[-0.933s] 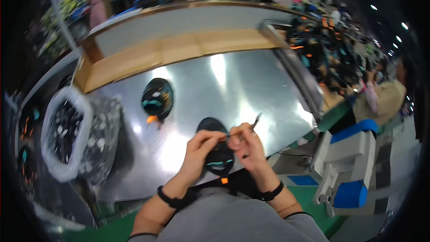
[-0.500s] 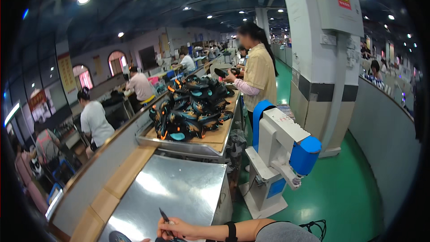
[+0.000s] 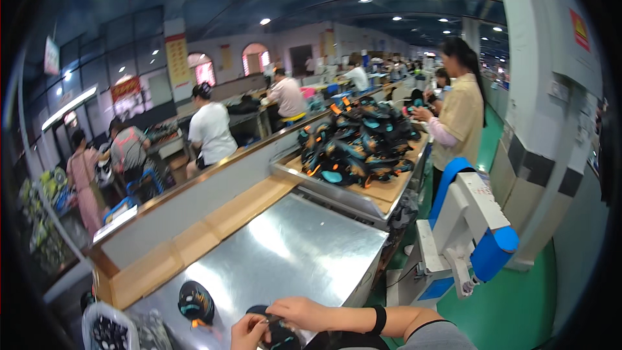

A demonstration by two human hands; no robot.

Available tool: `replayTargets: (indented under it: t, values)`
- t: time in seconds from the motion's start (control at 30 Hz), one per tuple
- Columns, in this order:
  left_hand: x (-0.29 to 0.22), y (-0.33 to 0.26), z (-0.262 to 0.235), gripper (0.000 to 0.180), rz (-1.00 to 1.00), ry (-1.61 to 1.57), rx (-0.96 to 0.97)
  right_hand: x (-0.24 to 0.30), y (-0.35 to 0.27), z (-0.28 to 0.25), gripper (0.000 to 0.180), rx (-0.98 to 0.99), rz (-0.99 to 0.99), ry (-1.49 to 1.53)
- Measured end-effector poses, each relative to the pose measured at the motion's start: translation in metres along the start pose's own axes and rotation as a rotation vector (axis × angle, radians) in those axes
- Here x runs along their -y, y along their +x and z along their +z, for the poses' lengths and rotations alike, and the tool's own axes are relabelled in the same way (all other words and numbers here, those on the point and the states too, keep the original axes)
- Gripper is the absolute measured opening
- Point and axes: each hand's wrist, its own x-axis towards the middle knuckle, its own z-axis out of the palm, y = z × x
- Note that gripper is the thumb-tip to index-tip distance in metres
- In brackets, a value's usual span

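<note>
At the lower edge my left hand (image 3: 248,332) and my right hand (image 3: 299,313) meet over a dark shoe upper (image 3: 283,337) with teal details. The left fingers are closed at its edge. My right fingers are pinched together above it; a small dark, thin thing shows between the hands, too little of it to name. Left of them, a second black shoe upper (image 3: 195,302) with orange and teal marks lies on the shiny metal table (image 3: 304,240).
Beyond the table a tray (image 3: 372,204) carries a heap of shoe uppers (image 3: 359,139). A person in a yellow shirt (image 3: 459,113) stands beside it, handling a shoe upper. A white-and-blue machine (image 3: 463,233) is at the right. A lined bin (image 3: 110,327) of small dark pieces stands lower left.
The view has swung left and down, bringing the bin, the second shoe upper and my left hand into sight. My right hand held a dark pen upright; now it is lowered against my left hand.
</note>
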Motion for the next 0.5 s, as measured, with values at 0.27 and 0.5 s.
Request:
replayTargets:
  t: [0.27, 0.5]
  values:
    - [0.036, 0.014, -0.012, 0.015, -0.122, -0.384, -0.098, -0.004, 0.001, 0.025, 0.012, 0.069, 0.732, 0.936]
    - [0.043, 0.01, -0.023, 0.006, -0.11, -0.573, -0.12, -0.002, 0.016, 0.023, 0.01, 0.203, 0.533, 0.364]
